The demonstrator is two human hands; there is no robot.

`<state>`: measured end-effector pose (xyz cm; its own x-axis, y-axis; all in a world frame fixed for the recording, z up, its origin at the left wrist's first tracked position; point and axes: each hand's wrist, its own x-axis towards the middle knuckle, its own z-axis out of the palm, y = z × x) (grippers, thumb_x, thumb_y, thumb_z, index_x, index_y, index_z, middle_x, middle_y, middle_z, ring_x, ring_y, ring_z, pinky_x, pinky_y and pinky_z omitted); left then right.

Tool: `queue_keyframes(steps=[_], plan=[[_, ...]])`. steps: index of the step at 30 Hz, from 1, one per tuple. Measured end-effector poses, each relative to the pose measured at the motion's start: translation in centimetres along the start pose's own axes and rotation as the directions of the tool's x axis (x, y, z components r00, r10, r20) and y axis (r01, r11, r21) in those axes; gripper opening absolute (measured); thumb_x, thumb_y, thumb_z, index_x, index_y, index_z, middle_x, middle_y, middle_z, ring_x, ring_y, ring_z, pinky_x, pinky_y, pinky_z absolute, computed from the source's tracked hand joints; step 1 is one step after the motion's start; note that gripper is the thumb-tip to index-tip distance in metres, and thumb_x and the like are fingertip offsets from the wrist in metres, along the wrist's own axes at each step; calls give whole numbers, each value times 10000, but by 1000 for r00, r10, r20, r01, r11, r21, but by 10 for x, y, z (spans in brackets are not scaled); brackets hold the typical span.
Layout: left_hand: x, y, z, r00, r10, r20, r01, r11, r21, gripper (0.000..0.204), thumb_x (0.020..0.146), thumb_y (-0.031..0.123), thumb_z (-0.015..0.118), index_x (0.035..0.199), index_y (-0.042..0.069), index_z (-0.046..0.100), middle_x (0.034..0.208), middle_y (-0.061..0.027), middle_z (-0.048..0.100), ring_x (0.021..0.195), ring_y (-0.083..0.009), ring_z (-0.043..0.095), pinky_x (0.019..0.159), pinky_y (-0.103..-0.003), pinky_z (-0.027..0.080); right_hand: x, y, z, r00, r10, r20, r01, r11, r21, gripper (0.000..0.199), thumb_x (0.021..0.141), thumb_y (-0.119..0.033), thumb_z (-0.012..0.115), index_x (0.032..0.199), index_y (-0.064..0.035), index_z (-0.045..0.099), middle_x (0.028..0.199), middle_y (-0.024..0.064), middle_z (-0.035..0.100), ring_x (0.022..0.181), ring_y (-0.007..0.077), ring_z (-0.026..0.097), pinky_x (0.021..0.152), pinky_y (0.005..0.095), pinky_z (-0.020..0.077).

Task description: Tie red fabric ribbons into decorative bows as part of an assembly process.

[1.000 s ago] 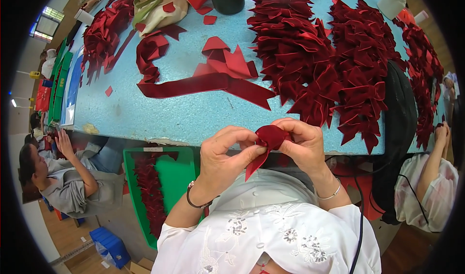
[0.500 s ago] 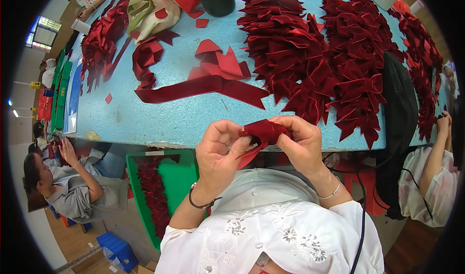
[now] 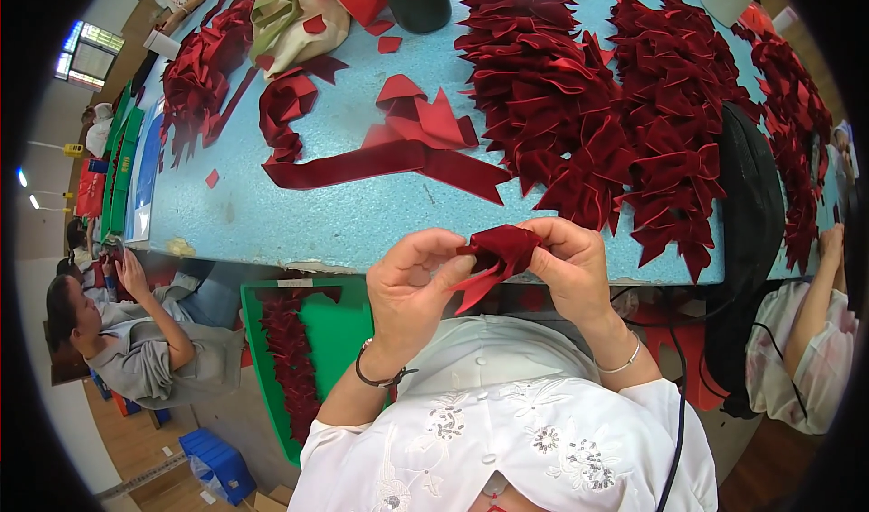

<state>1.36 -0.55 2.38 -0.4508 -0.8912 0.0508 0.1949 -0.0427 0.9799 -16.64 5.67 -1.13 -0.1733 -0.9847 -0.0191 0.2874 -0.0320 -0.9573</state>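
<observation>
Between my two hands, just off the table's near edge, is a dark red velvet ribbon (image 3: 503, 251), folded over with one tail hanging down. My left hand (image 3: 418, 275) pinches its left side between thumb and fingertips. The right side is gripped by my right hand (image 3: 572, 266), thumb in front and fingers behind. Beyond my hands a long velvet ribbon strip (image 3: 362, 165) lies across the table, curling at its left end. Several cut ribbon pieces (image 3: 424, 121) with a lighter red underside rest behind it.
Rows of finished velvet bows (image 3: 543, 95) cover the blue table (image 3: 217, 227) at the right. A black bag (image 3: 751, 177) hangs at its edge. A green bin (image 3: 348, 331) with bows stands left of my lap. One co-worker (image 3: 136, 331) sits at the left; a cloth bag (image 3: 294, 28) lies farther back.
The ribbon in my hands has been turned and folded further, and its tail now hangs lower left. Both hands keep their pinch. The whole view has shifted slightly.
</observation>
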Motion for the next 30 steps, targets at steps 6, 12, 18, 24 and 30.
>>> queue_keyframes(steps=[6,12,18,24,30], plan=[[4,2,2,974,204,95,-216,966,141,347,665,-146,666,985,-21,621,965,-93,614,802,-140,598,715,-258,496,0,0,1,999,39,14,-41,974,222,195,853,-50,612,1004,72,593,931,109,652,833,156,633,754,281,524],[2,1,-1,947,288,144,-320,888,330,407,634,-150,653,1009,7,627,948,-102,612,818,-186,599,716,-286,498,-2,-5,7,998,45,33,-52,967,249,199,857,-59,610,1003,75,591,924,109,652,833,159,634,753,281,525],[4,-1,6,860,490,142,-489,713,503,389,623,-115,671,987,18,633,892,-101,587,762,-244,572,665,-321,482,-4,-10,16,998,58,25,-62,971,233,200,857,-62,618,1000,75,595,919,101,652,826,146,631,737,273,533],[19,-7,-2,684,667,295,-681,440,585,419,578,-66,697,982,29,639,825,-72,522,710,-240,512,622,-346,439,-5,-14,21,1000,12,16,-14,991,130,160,869,-17,585,997,77,602,888,80,659,807,114,626,701,238,524],[28,-14,-4,596,735,325,-745,354,565,420,568,-42,702,974,34,631,818,-64,492,693,-236,481,623,-348,413,-6,-17,19,1000,30,5,-31,997,70,164,844,-6,614,988,74,604,905,81,654,806,111,615,713,231,519]])
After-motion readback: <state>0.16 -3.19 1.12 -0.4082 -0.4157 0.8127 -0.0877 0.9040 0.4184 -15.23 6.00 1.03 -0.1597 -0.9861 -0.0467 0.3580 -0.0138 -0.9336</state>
